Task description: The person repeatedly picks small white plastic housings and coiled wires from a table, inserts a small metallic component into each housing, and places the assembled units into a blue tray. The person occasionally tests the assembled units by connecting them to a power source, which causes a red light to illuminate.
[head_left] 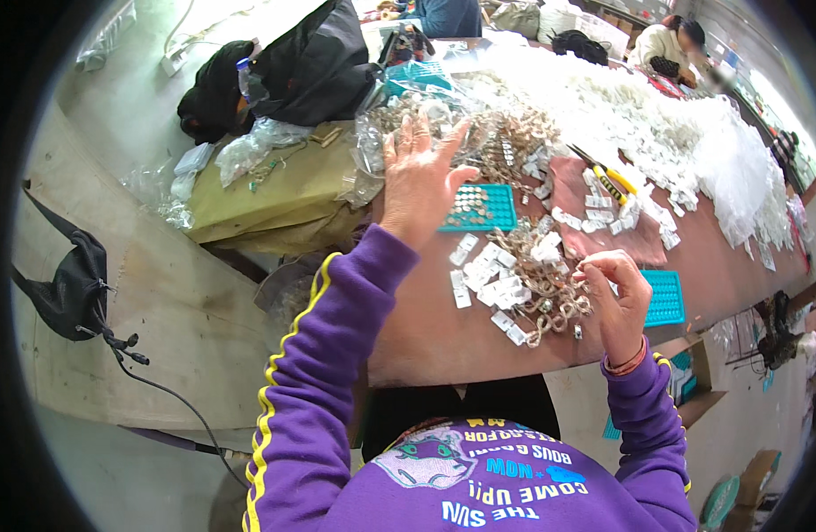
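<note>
In the head view, the left hand is spread wide, fingers fanned over clear bags and strands at the far side of the table; no object shows in its grasp, though whether its fingertips touch the bags cannot be told. Its thumb reaches over the left end of a teal tray of small round pieces, whose long side runs roughly left to right. The right hand is half closed, fingers curled and thumb near the index; whether something thin is pinched there cannot be told. Just left of it lies a loose heap of beige strands with white tags, tangled and without one clear long axis, so the right hand is clearly the nearer. The left hand is beyond the heap, up and to its left, with the teal tray between.
</note>
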Demonstrator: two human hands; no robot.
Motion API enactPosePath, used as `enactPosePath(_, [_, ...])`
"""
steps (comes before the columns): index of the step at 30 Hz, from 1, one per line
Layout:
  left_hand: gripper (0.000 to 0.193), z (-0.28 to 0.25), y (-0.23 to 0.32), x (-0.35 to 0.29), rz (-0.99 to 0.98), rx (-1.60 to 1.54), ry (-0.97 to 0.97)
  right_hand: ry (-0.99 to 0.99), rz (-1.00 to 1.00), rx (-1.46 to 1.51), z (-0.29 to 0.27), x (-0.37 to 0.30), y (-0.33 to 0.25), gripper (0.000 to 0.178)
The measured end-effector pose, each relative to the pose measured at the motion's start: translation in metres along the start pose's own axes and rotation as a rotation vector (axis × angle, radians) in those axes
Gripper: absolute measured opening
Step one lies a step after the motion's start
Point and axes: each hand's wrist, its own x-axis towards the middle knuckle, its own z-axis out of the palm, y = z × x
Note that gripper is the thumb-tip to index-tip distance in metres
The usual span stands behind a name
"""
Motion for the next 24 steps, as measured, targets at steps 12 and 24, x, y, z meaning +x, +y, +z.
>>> enactPosePath(12, [0.026, 0.025, 0.017, -0.071, -0.137, -0.101, -0.599, 0.02, 0.114, -0.001, -0.025, -0.017, 0.013, 0.007])
enactPosePath(24, [0.013, 0.002, -0.005, -0.088, -0.671, -0.951, -0.467, -0.118, -0.007, -0.363, -0.023, 0.029, 0.046, 0.011])
